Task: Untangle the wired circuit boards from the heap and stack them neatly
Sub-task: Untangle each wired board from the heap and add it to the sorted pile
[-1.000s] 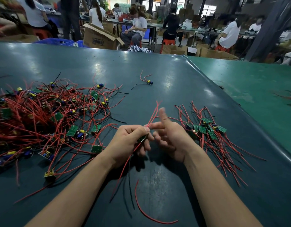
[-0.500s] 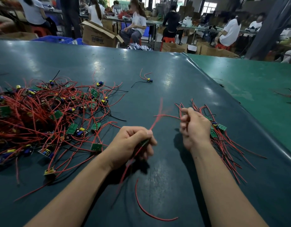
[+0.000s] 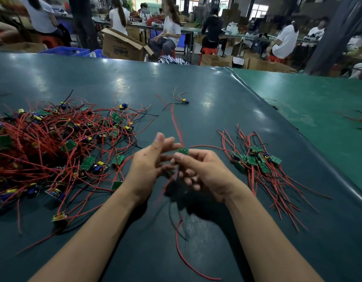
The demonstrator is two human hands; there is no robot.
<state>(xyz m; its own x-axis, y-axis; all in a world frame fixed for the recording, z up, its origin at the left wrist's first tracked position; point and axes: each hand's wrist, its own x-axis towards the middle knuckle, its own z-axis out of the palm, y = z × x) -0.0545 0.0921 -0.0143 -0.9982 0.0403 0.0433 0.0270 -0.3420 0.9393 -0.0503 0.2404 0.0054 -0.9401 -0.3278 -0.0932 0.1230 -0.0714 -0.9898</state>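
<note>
Circuit board (image 3: 183, 151), small and green, sits pinched at the tips of the right hand (image 3: 204, 171), thumb and forefinger closed on it above the middle of the table (image 3: 216, 94). Its red wires (image 3: 177, 123) run up and away from the board as a blurred streak, and more wire hangs down between the two hands; how many strands there are cannot be told through the blur. The left hand (image 3: 149, 161) is just beside the right, fingers loosely spread and reaching toward the board; whether they touch the board or the wire is not clear, and it grasps nothing that can be seen.

To the left lies the heap (image 3: 54, 143), a wide tangle of red and black wires with green boards and yellow and blue parts mixed through it. To the right of the hands lies the sorted stack (image 3: 255, 159), boards grouped together with their wires fanned toward the near right. A loose red wire (image 3: 188, 263) curls on the table between the forearms. One lone wired part (image 3: 184, 101) lies farther off, beyond the hands. Past the table's far edge stand an open cardboard box (image 3: 123, 47) and seated people (image 3: 172, 31) at other benches.
</note>
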